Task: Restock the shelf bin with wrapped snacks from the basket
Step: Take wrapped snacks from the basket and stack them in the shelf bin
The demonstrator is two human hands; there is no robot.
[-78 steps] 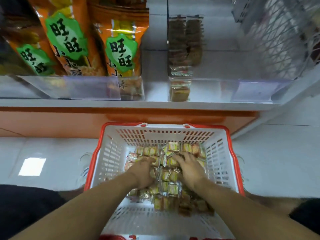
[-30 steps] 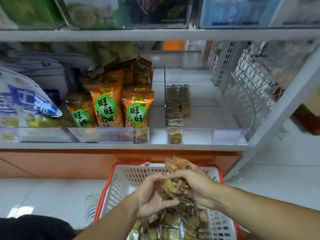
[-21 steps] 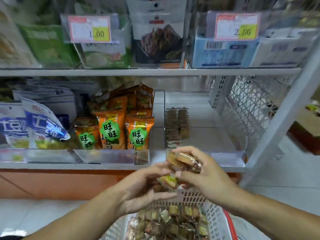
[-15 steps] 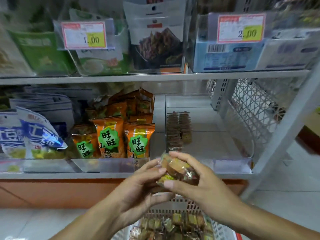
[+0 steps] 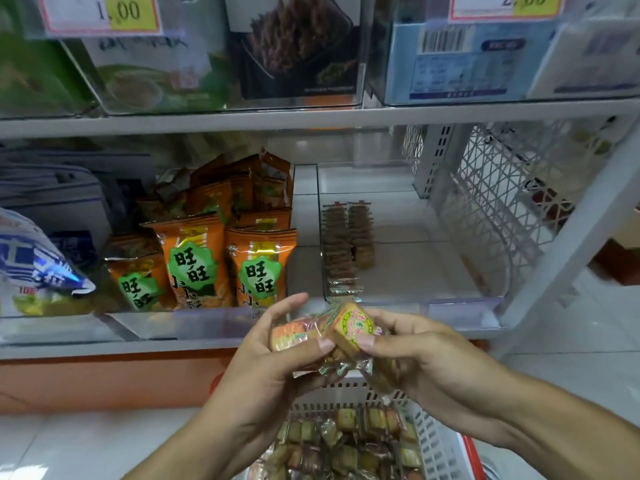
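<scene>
My left hand (image 5: 273,368) and my right hand (image 5: 419,358) together hold a bunch of small wrapped snacks (image 5: 332,336) in clear wrappers with yellow-green labels. The bunch is just below and in front of the clear shelf bin (image 5: 460,306). That bin holds two short rows of the same wrapped snacks (image 5: 348,244) along its left wall; the rest of its floor is bare. Below my hands stands the white basket (image 5: 436,445) with a red rim, with several more wrapped snacks (image 5: 346,448) in it.
Orange snack bags (image 5: 225,261) fill the bin to the left, with a blue-white bag (image 5: 34,271) further left. A white lattice side panel (image 5: 502,209) closes the shelf on the right. The upper shelf (image 5: 311,116) carries clear bins with price tags.
Both hands rose out of the basket with a bunch of snacks to the shelf's front edge. The view tilted up from the basket to the shelves.
</scene>
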